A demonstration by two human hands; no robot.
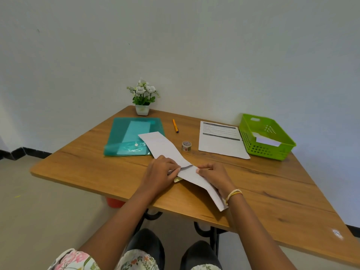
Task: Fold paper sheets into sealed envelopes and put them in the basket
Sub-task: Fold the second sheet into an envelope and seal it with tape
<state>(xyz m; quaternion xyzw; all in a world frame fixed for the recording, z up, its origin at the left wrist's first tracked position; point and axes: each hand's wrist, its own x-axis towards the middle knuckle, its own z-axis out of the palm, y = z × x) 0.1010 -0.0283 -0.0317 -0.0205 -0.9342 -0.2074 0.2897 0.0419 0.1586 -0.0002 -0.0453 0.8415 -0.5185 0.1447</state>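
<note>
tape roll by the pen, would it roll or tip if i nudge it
The small patterned tape roll lies flat on its side on the wooden table, so a nudge would probably slide it, not roll it. It looks light and squat, so tipping seems unlikely. Set on edge, it would likely roll.

**What the camera can't quite catch**

The left hand (pixel 161 171) covers part of the long paper strip (pixel 176 160), and a yellowish scrap (pixel 178 179) peeks out beneath, too hidden to identify. The print on the sheet (pixel 221 140) is too small to read. Inside the green basket (pixel 266 136), white paper (pixel 266 140) shows only partly behind the wall. An orange object (pixel 115 202) hides under the table (pixel 87 162).
</note>
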